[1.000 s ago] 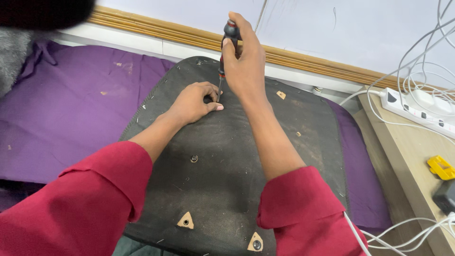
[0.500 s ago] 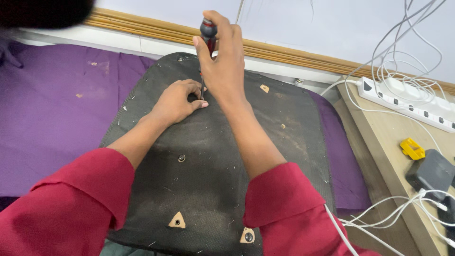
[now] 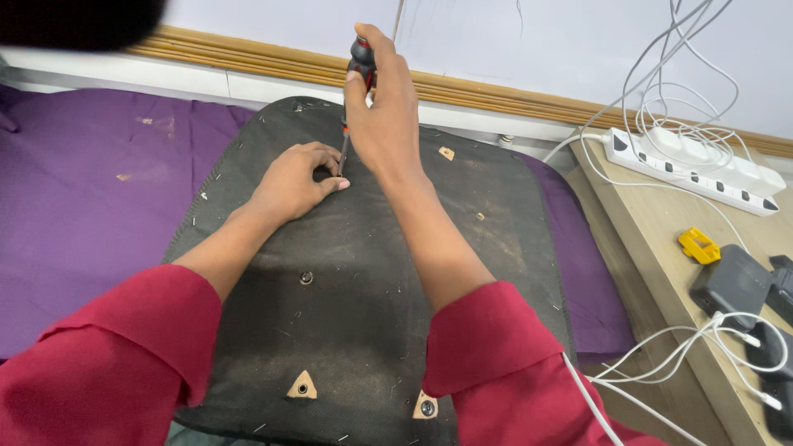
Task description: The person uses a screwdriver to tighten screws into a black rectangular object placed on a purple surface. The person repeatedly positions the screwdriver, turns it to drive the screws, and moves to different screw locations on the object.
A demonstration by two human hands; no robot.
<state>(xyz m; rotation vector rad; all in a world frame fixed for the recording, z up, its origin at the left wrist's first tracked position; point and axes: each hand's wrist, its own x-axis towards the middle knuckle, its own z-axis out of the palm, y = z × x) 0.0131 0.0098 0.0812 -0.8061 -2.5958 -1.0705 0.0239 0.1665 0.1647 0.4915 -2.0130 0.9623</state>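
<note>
My right hand point(image 3: 384, 107) grips a screwdriver with a black and red handle point(image 3: 361, 59), held upright with its shaft pointing down. Its tip meets a dark, dusty fabric-covered panel point(image 3: 372, 272) that lies flat in front of me. My left hand point(image 3: 297, 179) rests on the panel with its fingers curled around the screwdriver's tip. The panel has a metal screw hole point(image 3: 306, 277) in its middle and small triangular cut-outs point(image 3: 301, 386) showing wood near its front edge. Both sleeves are red.
The panel lies on a purple cloth point(image 3: 91, 198). On the right stands a light wooden table point(image 3: 677, 248) with a white power strip point(image 3: 694, 161), white cables, a small yellow object point(image 3: 699, 245) and dark grey adapters point(image 3: 731, 285). A wooden strip runs along the wall behind.
The view has shifted, so the hands and panel sit slightly differently in the frame. Both hands keep their hold around the screwdriver at the same spot on the panel.
</note>
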